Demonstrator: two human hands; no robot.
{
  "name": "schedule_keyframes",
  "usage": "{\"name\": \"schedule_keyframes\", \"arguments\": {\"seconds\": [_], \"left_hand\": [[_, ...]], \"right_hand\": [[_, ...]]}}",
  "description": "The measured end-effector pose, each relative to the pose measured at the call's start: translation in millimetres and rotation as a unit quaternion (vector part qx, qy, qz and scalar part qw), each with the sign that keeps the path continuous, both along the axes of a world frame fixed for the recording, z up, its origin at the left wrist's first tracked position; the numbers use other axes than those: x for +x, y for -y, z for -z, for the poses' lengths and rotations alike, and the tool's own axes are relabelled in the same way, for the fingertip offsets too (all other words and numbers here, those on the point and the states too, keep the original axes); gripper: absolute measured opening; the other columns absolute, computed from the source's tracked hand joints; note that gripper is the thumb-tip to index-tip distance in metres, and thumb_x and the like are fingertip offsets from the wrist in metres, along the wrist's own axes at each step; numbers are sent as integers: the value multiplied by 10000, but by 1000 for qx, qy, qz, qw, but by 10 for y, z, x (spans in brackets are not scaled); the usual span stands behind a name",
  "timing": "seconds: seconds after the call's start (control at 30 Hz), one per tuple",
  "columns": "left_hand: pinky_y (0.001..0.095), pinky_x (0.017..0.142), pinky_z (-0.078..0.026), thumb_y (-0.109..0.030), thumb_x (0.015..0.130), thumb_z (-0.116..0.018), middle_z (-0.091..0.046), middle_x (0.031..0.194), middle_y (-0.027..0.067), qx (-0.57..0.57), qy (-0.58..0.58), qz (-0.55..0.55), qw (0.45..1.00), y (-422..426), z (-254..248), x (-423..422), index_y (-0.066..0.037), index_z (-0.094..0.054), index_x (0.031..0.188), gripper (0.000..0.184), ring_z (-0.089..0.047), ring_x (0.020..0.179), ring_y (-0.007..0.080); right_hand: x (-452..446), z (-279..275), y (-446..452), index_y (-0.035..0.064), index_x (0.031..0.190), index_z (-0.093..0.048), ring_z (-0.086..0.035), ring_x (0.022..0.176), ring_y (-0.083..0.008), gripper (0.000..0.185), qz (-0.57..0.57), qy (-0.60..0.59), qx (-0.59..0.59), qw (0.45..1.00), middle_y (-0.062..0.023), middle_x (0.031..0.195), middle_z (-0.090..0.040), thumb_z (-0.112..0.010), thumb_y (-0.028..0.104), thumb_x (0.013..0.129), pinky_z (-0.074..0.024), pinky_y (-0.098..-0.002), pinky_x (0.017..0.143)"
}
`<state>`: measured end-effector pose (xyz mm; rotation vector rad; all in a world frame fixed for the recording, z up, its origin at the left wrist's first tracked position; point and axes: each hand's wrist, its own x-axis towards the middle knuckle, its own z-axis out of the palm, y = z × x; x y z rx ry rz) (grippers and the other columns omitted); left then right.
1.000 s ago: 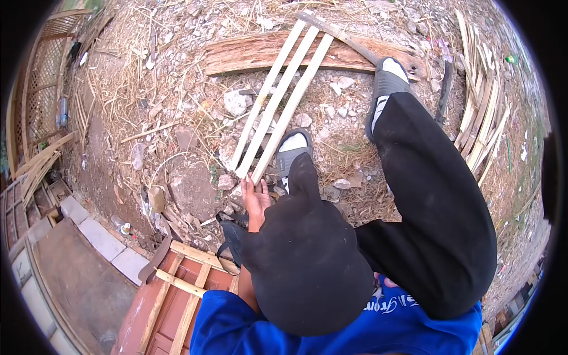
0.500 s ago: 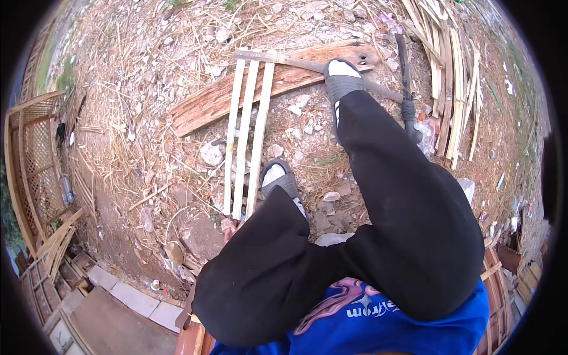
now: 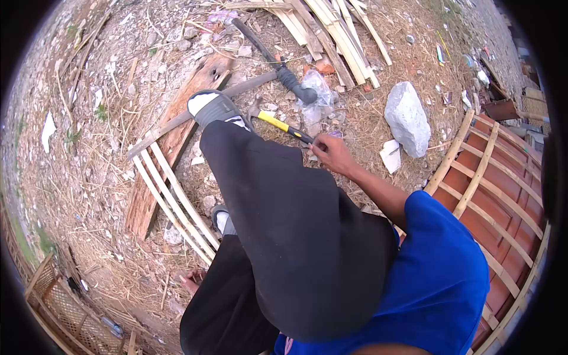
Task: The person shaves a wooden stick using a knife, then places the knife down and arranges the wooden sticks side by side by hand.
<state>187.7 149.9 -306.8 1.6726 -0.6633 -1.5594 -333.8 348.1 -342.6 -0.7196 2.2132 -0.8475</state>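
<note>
My right hand [image 3: 332, 154] is closed round the black end of a hammer's yellow-and-black handle [image 3: 283, 125]. The hammer's head [image 3: 254, 110] rests near my sandalled foot [image 3: 216, 107]. Partly hidden by my leg, my left hand [image 3: 192, 280] has its visible fingers apart, just below the near ends of the pale wooden strips [image 3: 177, 204]. Those strips lie side by side, their far ends meeting a flat crosspiece [image 3: 160, 135] on a weathered plank [image 3: 142, 204]. My foot presses on that crosspiece.
A dark bar with a wrapped joint [image 3: 287, 80] lies by a clear plastic bag [image 3: 319, 89]. More wooden strips [image 3: 334, 29] are piled at the back. A large white rock [image 3: 408, 118] sits to the right, near a slatted wooden frame [image 3: 473, 171]. Woven lattice [image 3: 77, 307] stands lower left.
My view has swung right, bringing the rock and slatted frame into sight. My right hand now appears, holding the hammer. My left hand shows more fully beside my leg.
</note>
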Motion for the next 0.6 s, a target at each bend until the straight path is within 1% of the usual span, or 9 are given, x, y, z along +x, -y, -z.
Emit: {"name": "schedule_keyframes", "arguments": {"seconds": [0.1, 0.17, 0.23, 0.33, 0.43, 0.47, 0.5, 0.57, 0.6], "left_hand": [[354, 837, -512, -325, 986, -606, -590, 1106, 50, -2, 3, 19, 1000, 48, -29, -46, -127, -501, 1190, 303, -591, 969, 180], [353, 831, -512, -329, 988, -603, -594, 1090, 50, -4, 4, 20, 1000, 63, -53, -72, -123, -507, 1174, 294, -592, 957, 178], [352, 824, -513, -332, 990, -599, -597, 1075, 50, -6, 5, 22, 1000, 57, -81, -87, -120, -513, 1159, 285, -593, 945, 176], [351, 815, -513, -337, 992, -595, -603, 1052, 50, -8, 1, 22, 1000, 55, -96, -109, -115, -522, 1136, 274, -594, 928, 172], [350, 806, -514, -342, 995, -590, -608, 1029, 50, -6, -7, 29, 1000, 34, -92, -73, -110, -531, 1113, 267, -596, 910, 168], [350, 803, -514, -344, 996, -589, -610, 1021, 50, -7, -2, 24, 1000, 26, -114, -95, -108, -534, 1106, 265, -596, 904, 167], [350, 800, -514, -345, 997, -587, -612, 1013, 50, -7, 5, 16, 1000, 6, -125, -126, -107, -537, 1098, 264, -597, 898, 166], [348, 770, -510, -360, 1002, -574, -595, 919, 37, -16, 37, -12, 999, -45, -183, -221, -103, -527, 1000, 261, -582, 830, 157], [347, 755, -508, -367, 1005, -568, -587, 872, 31, -22, 51, -26, 998, -43, -187, -311, -102, -522, 950, 275, -574, 795, 152]], "right_hand": [[-133, -160, -218, 40, 935, -670, -625, 657, -276, 153, 90, -104, -38, 990, -124, 747, -628, -659, 185, 887, -507, -404, 658], [-344, -154, -284, 49, 961, -670, -643, 747, -264, 140, 138, -145, -65, 978, -113, 823, -644, -666, 157, 872, -518, -383, 714], [-602, -245, -136, 48, 981, -669, -630, 841, -265, 160, 94, -302, -88, 945, -98, 868, -630, -668, 144, 854, -506, -383, 776], [-913, -239, 103, 42, 955, -684, -610, 908, -286, 153, 18, -324, -84, 942, -98, 881, -615, -665, 122, 825, -492, -396, 824], [-934, -85, 391, 25, 916, -694, -616, 867, -291, 140, -132, -359, 1, 924, -117, 884, -622, -686, 99, 797, -500, -403, 790], [-936, -51, 474, 46, 867, -703, -601, 905, -272, 141, -184, -364, 73, 910, -102, 890, -616, -697, 154, 777, -488, -409, 787], [-961, -13, 526, 48, 854, -704, -596, 921, -267, 148, -183, -384, 119, 897, -95, 900, -618, -704, 173, 774, -481, -414, 799], [-1013, 49, 576, 54, 827, -707, -588, 952, -257, 168, -180, -422, 210, 863, -82, 920, -623, -716, 211, 768, -466, -423, 824], [-1043, 31, 590, 90, 883, -714, -559, 1021, -269, 207, -187, -384, 262, 865, -75, 1025, -613, -735, 252, 756, -438, -467, 861]]}}
